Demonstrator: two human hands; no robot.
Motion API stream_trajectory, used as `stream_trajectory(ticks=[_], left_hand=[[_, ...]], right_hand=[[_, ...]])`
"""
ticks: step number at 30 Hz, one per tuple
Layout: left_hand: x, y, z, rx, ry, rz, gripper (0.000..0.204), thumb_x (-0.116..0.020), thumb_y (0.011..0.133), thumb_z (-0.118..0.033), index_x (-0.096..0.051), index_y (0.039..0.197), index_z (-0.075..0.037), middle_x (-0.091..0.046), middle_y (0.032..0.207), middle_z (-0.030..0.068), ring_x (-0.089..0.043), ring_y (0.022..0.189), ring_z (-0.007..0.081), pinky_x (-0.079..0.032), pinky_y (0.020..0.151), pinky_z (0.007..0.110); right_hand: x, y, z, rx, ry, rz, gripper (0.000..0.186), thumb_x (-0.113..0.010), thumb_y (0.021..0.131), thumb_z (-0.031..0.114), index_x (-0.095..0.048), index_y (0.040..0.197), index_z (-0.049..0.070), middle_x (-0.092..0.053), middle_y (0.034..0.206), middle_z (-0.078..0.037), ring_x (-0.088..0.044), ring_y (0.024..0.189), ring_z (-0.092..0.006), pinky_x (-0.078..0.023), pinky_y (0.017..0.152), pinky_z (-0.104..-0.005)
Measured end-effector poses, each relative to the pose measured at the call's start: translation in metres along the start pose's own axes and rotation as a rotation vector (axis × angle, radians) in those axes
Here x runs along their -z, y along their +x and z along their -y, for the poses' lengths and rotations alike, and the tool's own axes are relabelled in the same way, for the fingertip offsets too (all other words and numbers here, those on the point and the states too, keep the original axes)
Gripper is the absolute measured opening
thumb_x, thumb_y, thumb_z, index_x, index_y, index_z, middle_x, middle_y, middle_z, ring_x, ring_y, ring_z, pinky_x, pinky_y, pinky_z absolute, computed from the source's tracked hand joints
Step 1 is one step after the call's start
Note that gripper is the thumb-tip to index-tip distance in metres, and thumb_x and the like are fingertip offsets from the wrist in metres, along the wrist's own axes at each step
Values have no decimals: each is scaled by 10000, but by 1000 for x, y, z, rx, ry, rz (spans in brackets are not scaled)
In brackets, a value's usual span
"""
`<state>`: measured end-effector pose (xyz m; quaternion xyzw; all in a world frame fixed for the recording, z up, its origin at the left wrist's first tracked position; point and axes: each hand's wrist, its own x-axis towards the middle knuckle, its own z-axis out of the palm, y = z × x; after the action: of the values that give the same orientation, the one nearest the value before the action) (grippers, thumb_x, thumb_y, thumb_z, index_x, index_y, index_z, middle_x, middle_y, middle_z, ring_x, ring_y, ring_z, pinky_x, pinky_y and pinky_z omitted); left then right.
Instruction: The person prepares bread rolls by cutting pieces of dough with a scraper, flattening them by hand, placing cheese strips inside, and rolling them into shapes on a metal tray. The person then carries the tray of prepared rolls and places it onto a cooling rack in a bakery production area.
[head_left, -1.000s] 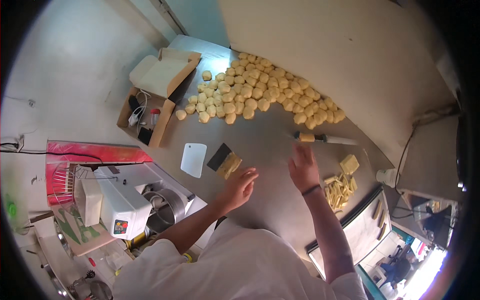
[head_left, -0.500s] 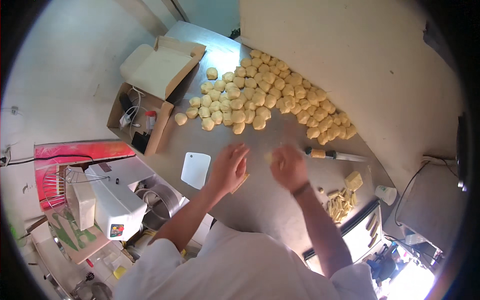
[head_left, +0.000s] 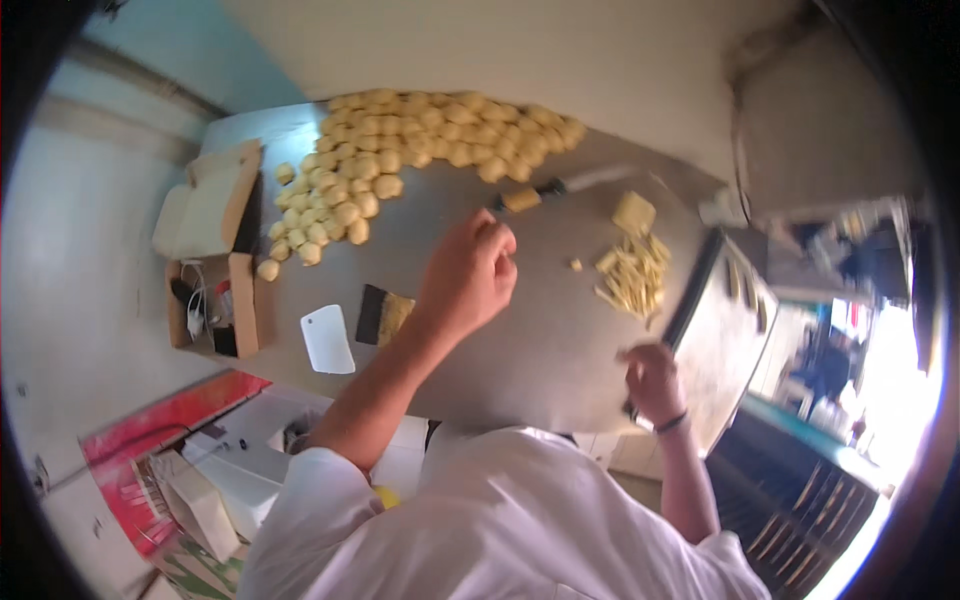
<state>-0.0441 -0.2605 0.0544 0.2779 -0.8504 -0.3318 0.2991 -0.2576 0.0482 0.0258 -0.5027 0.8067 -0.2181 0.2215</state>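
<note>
Above the middle of the metal table, my left hand point(head_left: 475, 268) is closed with its fingers curled in; whatever may be inside is hidden. My right hand point(head_left: 655, 382) is beside the dark-edged tray point(head_left: 705, 350), at its near left side, with the thumb side toward the table; its other fingers are blurred. A heap of pale yellow sticks point(head_left: 635, 275) lies beyond that hand, with a pale yellow block point(head_left: 634, 213) behind it. Several slim pieces point(head_left: 742, 285) rest on the tray's far part. Many balls of dough point(head_left: 400, 135) are massed along the back wall.
Left of my left forearm are a white scraper point(head_left: 328, 340) and a dark-and-tan flat piece point(head_left: 383, 317). A knife point(head_left: 590, 182) with a partly tan handle lies at the back. An opened cardboard box point(head_left: 215, 290) holding cables stands at the left edge.
The view has turned to the right. My hands have parted: the right hand has come down beside the tray, while the left stays over the table and has left the flat piece.
</note>
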Motion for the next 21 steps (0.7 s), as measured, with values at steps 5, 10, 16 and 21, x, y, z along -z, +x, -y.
stream_trajectory(ticks=[5,10,16,21], left_hand=[[-101,-121,-21,84,124,356,126,-648,806,42,-607,888,-45,-602,962,135,-654,889,354,-544,732,473],[-128,-165,-38,241,259,417,229,-656,836,-26,-677,1061,-59,-648,1126,170,-637,1072,395,-529,950,497],[-138,-192,-48,-55,593,267,591,-630,950,-306,-538,1454,-11,-591,1471,190,-522,1377,433,-314,1178,645],[-134,-222,-57,131,503,333,694,-583,1000,-434,-446,1546,-29,-459,1607,187,-408,1505,346,-217,1206,711]], right_hand=[[-34,6,-25,170,10,20,197,-636,776,-2,-728,933,73,-699,1052,-78,-665,1019,-299,-567,911,-403],[-95,-57,-41,211,-135,-81,398,-681,829,109,-670,1223,53,-629,1355,-116,-554,1329,-312,-462,1121,-459],[-86,-52,-40,225,-230,22,746,-703,916,320,-426,1563,72,-433,1629,-141,-324,1558,-313,-204,1277,-572],[-83,-83,-30,147,-177,113,803,-705,907,381,-402,1582,68,-355,1676,-158,-282,1577,-326,-179,1290,-558]])
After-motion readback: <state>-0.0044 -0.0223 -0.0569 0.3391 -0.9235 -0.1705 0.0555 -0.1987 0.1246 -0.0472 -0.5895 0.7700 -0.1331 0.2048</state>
